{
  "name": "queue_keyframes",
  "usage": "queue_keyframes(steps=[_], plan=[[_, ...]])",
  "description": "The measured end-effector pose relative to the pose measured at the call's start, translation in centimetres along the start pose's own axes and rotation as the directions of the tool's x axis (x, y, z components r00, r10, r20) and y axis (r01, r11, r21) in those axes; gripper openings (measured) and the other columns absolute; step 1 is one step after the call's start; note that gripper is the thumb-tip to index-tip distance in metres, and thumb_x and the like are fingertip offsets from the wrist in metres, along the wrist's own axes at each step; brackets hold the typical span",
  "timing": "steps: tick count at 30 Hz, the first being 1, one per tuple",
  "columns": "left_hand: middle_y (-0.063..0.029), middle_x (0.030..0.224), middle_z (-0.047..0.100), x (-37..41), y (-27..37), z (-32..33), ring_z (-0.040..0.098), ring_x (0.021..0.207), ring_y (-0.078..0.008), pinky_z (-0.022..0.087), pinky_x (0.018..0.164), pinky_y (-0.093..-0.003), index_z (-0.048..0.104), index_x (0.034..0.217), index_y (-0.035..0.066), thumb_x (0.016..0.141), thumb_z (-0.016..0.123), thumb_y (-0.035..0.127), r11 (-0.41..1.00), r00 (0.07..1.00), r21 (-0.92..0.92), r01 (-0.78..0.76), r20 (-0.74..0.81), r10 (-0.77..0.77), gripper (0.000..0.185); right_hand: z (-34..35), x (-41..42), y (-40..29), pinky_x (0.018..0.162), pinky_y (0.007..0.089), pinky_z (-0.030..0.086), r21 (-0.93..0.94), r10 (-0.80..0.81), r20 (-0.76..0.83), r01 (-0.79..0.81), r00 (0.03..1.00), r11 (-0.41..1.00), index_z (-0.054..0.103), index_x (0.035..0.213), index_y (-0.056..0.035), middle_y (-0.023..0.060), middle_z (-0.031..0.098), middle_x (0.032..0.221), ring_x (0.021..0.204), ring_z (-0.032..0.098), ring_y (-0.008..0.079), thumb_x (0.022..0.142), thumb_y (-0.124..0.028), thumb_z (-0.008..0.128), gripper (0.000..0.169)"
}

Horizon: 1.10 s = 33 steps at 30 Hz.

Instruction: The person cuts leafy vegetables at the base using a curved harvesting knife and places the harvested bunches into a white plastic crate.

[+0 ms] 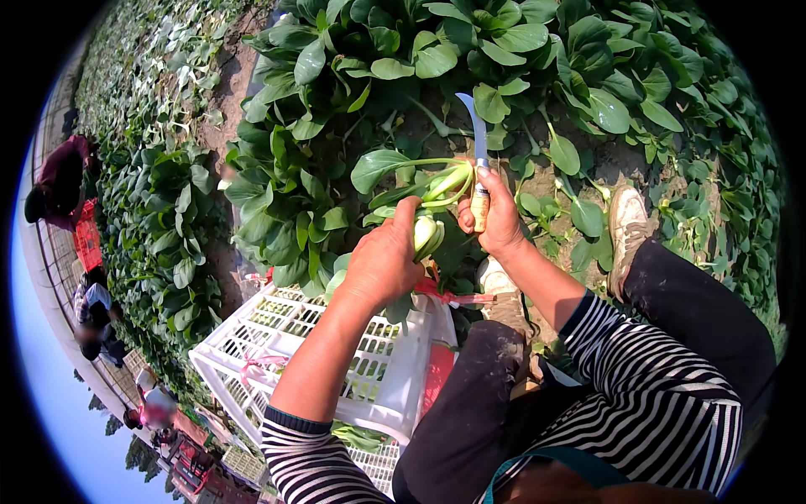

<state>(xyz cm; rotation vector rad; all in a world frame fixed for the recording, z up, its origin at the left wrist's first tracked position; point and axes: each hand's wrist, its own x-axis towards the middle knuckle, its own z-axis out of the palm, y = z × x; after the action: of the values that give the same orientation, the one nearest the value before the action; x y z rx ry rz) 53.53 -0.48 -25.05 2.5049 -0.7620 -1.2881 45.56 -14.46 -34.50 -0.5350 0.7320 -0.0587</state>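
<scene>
My left hand (384,258) is closed around a head of bok choy (427,237), its pale base showing beside the fingers. In my right hand (494,211) is a curved harvesting knife (480,135) with a wooden handle, its blade pointing away from me. The right fingers also touch the base of a second bok choy (450,183), whose stalks and leaves spread left, above my left hand. Where its leaves meet the left hand is partly hidden.
A white plastic crate (378,403) holding greens stands at my left, with red ties. Growing bok choy (504,38) lies ahead and along both sides. My shoes (628,217) rest on soil among cut leaves. Several people and a red crate (88,236) are far left.
</scene>
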Motion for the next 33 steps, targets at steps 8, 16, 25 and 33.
queue_keyframes(steps=[8,16,25,33], plan=[[-0.0215,0.104,0.056,-0.4,-0.4,-3.4,0.057,0.094,-0.0331,0.044,0.083,-0.0367,0.019,0.134,0.014,0.058,0.068,0.001,0.972,0.996,-0.226,0.058,0.072,-0.043,0.091,0.7,3.4,-2.3,0.035,0.0197,0.034,-0.322,-0.276,-0.047,0.247,0.96,0.914,0.045,0.077,-0.0053,-0.0017,0.046,0.059,0.039,0.041,0.0042,0.08,-0.02,0.062,0.022],[-0.0095,0.109,0.052,0.9,-4.3,-3.8,0.052,0.098,-0.019,0.041,0.089,-0.0301,0.027,0.131,0.013,0.058,0.066,-0.002,0.686,0.994,-0.726,-0.047,-0.102,-0.04,0.084,2.7,0.5,-2.9,0.039,0.0165,0.035,-0.355,0.192,0.379,-0.05,0.905,0.933,0.05,0.091,-0.0047,0.0005,0.052,0.067,0.045,0.046,0.0038,0.078,-0.025,0.06,0.026],[-0.0093,0.124,0.043,1.0,-4.7,-3.7,0.043,0.114,-0.0212,0.034,0.097,-0.0326,0.025,0.134,0.012,0.064,0.072,0.01,-0.011,0.987,-0.992,0.129,0.128,0.094,0.085,4.2,0.2,2.7,0.072,0.0261,0.043,-0.342,-0.203,0.187,0.258,0.961,0.904,0.048,0.102,0.0009,0.0063,0.055,0.089,0.082,0.051,0.0106,0.083,-0.028,0.061,0.037],[-0.0147,0.124,0.042,1.1,-2.8,-1.4,0.044,0.113,-0.0242,0.038,0.095,-0.0348,0.017,0.135,0.008,0.054,0.085,0.022,0.661,0.998,-0.75,0.019,-0.03,-0.062,0.106,4.6,-0.8,5.3,0.075,0.0294,0.043,-0.397,-0.26,0.066,0.264,0.963,0.879,0.047,0.104,0.001,0.0111,0.056,0.091,0.083,0.053,0.0156,0.09,-0.036,0.05,0.039]])
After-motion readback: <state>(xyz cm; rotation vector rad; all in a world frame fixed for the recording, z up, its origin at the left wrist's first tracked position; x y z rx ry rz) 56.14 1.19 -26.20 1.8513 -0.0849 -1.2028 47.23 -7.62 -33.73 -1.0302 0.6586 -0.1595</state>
